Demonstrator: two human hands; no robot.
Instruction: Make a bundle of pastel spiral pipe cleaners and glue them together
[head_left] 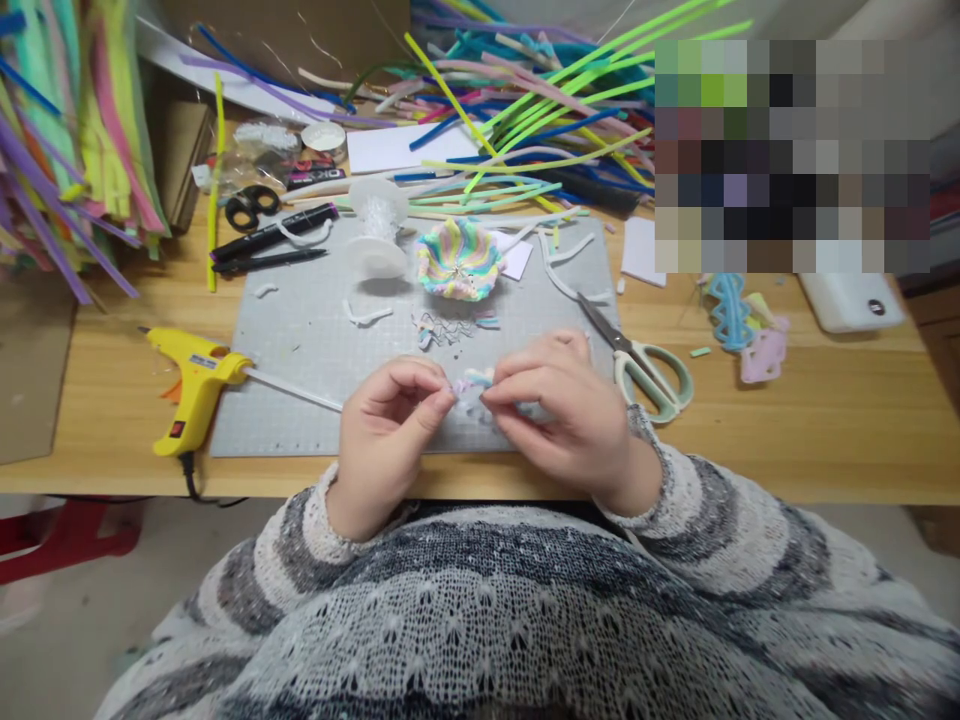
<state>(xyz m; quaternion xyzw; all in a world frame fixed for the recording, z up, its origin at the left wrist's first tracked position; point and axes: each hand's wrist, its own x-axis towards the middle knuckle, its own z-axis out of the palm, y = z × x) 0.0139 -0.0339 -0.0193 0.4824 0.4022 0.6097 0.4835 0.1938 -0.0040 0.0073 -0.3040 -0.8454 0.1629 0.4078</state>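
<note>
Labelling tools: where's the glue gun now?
Head view, person's left: the yellow glue gun lies on the table at the grey cutting mat's left edge.

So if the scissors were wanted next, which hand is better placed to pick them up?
Probably the right hand. The scissors lie just beside it, handles toward the person, while the left hand sits farther off, nearer the glue gun. Both hands pinch the pastel piece, so one must let go.

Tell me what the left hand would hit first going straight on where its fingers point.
The left hand points rightward, so most likely the small pastel piece it pinches, then the right hand just beyond. Depth is hard to judge.
</note>
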